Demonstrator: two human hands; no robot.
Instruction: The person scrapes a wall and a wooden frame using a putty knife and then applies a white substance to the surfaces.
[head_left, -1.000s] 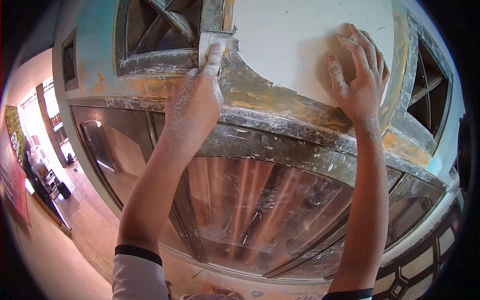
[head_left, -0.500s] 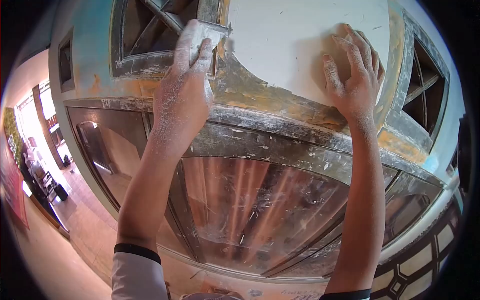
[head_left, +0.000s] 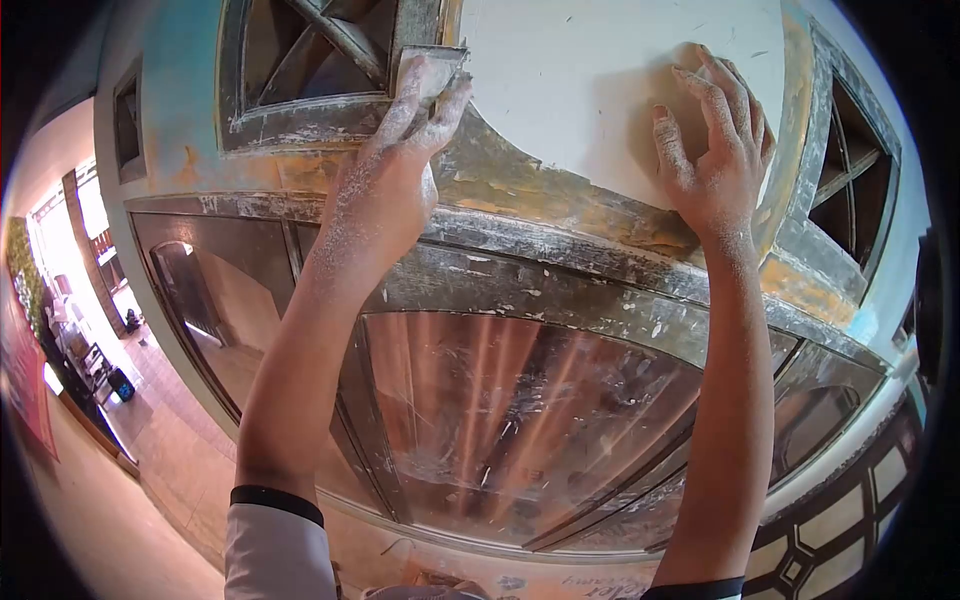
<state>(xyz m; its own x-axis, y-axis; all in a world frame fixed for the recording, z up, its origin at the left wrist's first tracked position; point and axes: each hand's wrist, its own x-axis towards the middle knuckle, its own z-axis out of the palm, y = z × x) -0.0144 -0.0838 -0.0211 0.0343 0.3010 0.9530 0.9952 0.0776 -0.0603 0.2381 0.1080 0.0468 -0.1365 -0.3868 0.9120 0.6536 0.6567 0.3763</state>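
A flat scraper blade (head_left: 438,62) with white residue is gripped in my left hand (head_left: 408,150), fingers stretched along it. Its straight edge meets the dark frame beside the white panel (head_left: 560,80). White dust coats that hand and wrist. On the panel's right part rests my right hand (head_left: 722,150), dusty too, its fingers spread and holding nothing. Below both hands runs a worn dark wooden beam (head_left: 540,245) with flaked paint and orange-brown patches above it.
Openings with crossed bars (head_left: 330,50) flank the panel, another at the right (head_left: 848,180). Beneath the beam is arched glass (head_left: 520,420) with reddish reflections. A bright doorway (head_left: 95,220) and tiled floor (head_left: 170,430) lie at the left.
My left hand and the scraper have shifted slightly to the right, and the fingers sit differently on the blade. My right hand stays on the panel, almost unmoved.
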